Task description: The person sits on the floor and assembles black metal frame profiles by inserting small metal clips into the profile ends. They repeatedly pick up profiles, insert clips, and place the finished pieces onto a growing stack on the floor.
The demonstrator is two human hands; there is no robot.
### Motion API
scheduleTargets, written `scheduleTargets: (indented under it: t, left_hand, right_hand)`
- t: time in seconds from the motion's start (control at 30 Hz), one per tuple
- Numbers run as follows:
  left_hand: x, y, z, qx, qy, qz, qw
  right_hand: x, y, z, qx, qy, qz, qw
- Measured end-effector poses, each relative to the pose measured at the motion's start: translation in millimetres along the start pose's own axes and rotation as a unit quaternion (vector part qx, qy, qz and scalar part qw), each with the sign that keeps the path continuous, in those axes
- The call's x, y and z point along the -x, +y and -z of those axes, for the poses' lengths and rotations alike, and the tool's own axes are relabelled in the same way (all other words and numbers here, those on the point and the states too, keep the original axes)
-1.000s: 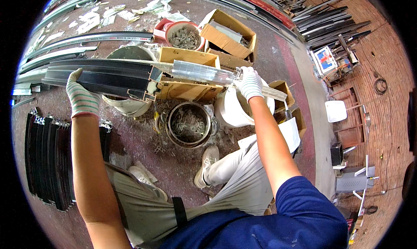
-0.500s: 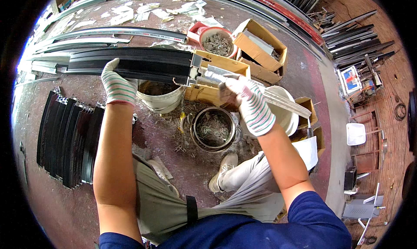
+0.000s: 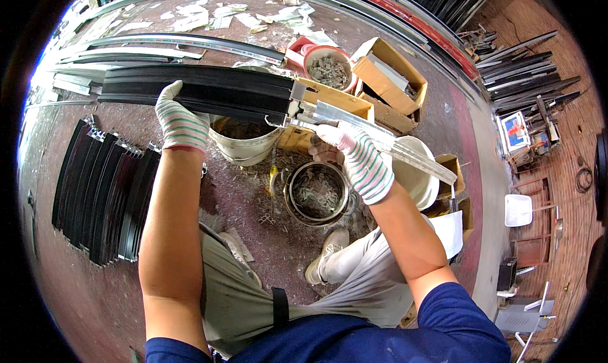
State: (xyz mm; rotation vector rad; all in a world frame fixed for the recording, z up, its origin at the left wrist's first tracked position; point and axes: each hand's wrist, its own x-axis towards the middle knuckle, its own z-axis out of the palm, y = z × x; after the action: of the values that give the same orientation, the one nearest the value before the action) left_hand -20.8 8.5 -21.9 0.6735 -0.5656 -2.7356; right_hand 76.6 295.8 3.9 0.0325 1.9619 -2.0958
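Observation:
My left hand [image 3: 182,117], in a striped knit glove, grips the lower edge of a long black metal profile [image 3: 209,94], thumb lying on its top face. The profile lies crosswise before me, its bare silver cut end [image 3: 294,100] to the right. My right hand [image 3: 354,151], gloved alike, is closed around a slim metal tool [image 3: 303,125]. The tool's tip reaches the lower corner of that cut end; whether it touches I cannot tell. The tool's grip is hidden in the fingers. Beneath the profile stands a wooden box [image 3: 342,103] with pale metal strips [image 3: 392,144] beside it.
A white bucket [image 3: 244,147] and a round metal can of scraps [image 3: 316,192] stand below the work. Behind are a red-rimmed bucket [image 3: 328,68] and a cardboard box [image 3: 389,75]. Several black profiles [image 3: 104,192] lie stacked at left. Scrap litters the floor.
My right hand has moved slightly down, and the slim tool now shows at the profile's lower end corner. The surroundings and the profile's end have shifted slightly right in view. My left hand keeps its hold.

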Motion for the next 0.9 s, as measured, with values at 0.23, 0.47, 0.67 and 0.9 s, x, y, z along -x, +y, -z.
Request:
scheduleTargets:
  t: [0.23, 0.47, 0.67, 0.9]
  left_hand:
    - [-14.3, 6.4, 11.3, 0.010, -0.004, -0.019, 1.000]
    - [-19.6, 17.8, 19.5, 0.009, -0.026, -0.026, 0.999]
    - [-11.4, 18.1, 14.7, 0.007, -0.010, -0.020, 1.000]
    - [-6.3, 35.2, 12.7, 0.024, 0.006, -0.030, 0.999]
  right_hand:
    - [3.6, -9.5, -18.7, 0.018, 0.002, -0.014, 1.000]
    - [-9.4, -9.0, -18.2, 0.077, -0.021, -0.035, 0.996]
    - [-4.7, -6.4, -39.7, 0.100, -0.015, -0.015, 0.995]
    - [-9.3, 7.0, -37.2, 0.036, 0.058, 0.167, 0.984]
